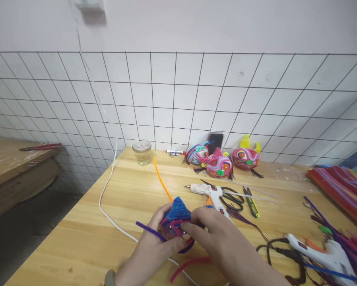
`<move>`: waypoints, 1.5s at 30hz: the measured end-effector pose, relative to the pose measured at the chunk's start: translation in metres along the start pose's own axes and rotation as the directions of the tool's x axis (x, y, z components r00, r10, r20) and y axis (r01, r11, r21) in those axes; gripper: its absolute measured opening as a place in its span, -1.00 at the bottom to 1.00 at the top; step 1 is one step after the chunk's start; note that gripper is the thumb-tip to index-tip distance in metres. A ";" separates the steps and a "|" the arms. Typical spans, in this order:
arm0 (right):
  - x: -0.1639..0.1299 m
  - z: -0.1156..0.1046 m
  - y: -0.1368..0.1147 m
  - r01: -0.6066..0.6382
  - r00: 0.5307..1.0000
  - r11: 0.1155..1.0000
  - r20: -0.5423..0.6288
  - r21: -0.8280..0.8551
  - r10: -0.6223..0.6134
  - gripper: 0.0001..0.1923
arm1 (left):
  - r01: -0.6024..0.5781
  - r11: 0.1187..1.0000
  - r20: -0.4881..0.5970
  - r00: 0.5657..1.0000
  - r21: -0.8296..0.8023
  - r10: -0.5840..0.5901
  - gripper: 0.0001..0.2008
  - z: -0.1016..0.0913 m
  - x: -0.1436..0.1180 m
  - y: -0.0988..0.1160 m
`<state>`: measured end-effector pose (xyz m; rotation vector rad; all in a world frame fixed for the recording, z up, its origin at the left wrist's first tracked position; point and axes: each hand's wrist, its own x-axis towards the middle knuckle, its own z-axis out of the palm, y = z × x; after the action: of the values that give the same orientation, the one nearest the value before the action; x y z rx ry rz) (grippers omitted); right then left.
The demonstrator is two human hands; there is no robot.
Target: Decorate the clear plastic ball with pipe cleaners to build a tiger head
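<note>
Between my two hands is a round craft piece (168, 227) with a shiny surface, partly wrapped in pipe cleaners, with a blue triangular ear (179, 209) standing on top. My left hand (156, 240) wraps round its left side, the thumb pressed low on the front. My right hand (217, 234) is on the right side, fingers pressing at a magenta pipe cleaner (176, 226) bent on the front. A purple pipe cleaner (148, 229) sticks out to the left, and an orange one (160, 176) lies behind. Fingers hide much of the piece.
A white glue gun (206, 192), black scissors (233, 198) and a green-yellow cutter (251, 202) lie beyond my right hand. Finished striped pipe-cleaner figures (218, 163) sit by the wall near a glass jar (142, 153). Another glue gun (318, 250) and pipe cleaner bundles (339, 190) are at right.
</note>
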<state>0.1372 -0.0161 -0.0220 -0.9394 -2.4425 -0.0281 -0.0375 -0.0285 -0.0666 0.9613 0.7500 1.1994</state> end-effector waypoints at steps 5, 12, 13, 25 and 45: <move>0.006 -0.008 -0.007 0.016 1.000 0.999 -0.004 -0.031 -0.016 -0.76 | -0.066 0.970 -0.024 0.997 0.233 0.073 -0.61 -0.002 0.000 0.006; 0.001 -0.001 -0.004 0.018 1.000 0.999 -0.004 0.036 -0.018 -0.77 | -0.020 0.970 -0.068 0.997 0.241 0.038 -0.70 0.002 -0.001 0.012; 0.000 0.000 -0.002 0.022 1.000 0.998 -0.015 0.058 -0.021 -0.76 | -0.025 0.973 -0.078 0.996 0.231 0.045 -0.69 0.002 -0.001 0.012; 0.002 -0.009 0.008 0.089 0.989 0.996 -0.123 0.015 -0.087 -0.69 | -0.020 0.966 -0.224 0.971 0.256 0.079 -0.68 0.002 0.000 0.017; 0.002 -0.004 0.019 0.134 0.987 0.991 -0.084 -0.007 -0.134 -0.75 | -0.030 0.979 -0.278 0.957 0.203 0.087 -0.59 -0.002 0.002 0.011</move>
<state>0.1495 -0.0014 -0.0207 -0.7573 -2.4237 -0.1147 -0.0435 -0.0247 -0.0580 0.9878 1.0934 1.3517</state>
